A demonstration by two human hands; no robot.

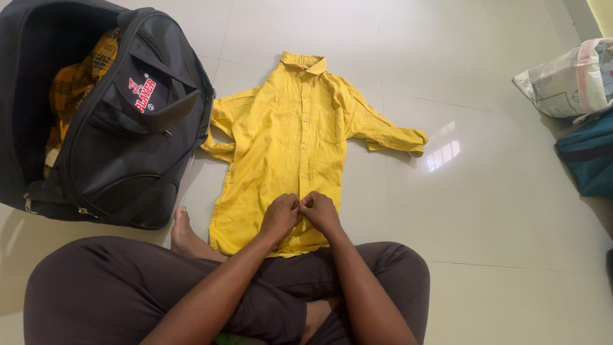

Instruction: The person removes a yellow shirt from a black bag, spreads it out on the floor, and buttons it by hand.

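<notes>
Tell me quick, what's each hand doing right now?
Left hand: closed, pinching the yellow shirt near its hem.
Right hand: closed, pinching the same spot.

Tiled floor (511,211), indoor room, seen from above.

Floor: large glossy cream tiles with thin grout lines, evenly lit; a bright window reflection (443,152) shows as a small paned patch right of centre. Left: an open black bag (137,147) lies on the floor with checked yellow cloth (73,89) inside. Right edge: a white printed sack (568,80) lies above a teal bag (590,156), both partly cut off by the frame. Top right corner: a narrow strip of yellowish wall (603,13) meets the floor. No furniture is visible.
</notes>
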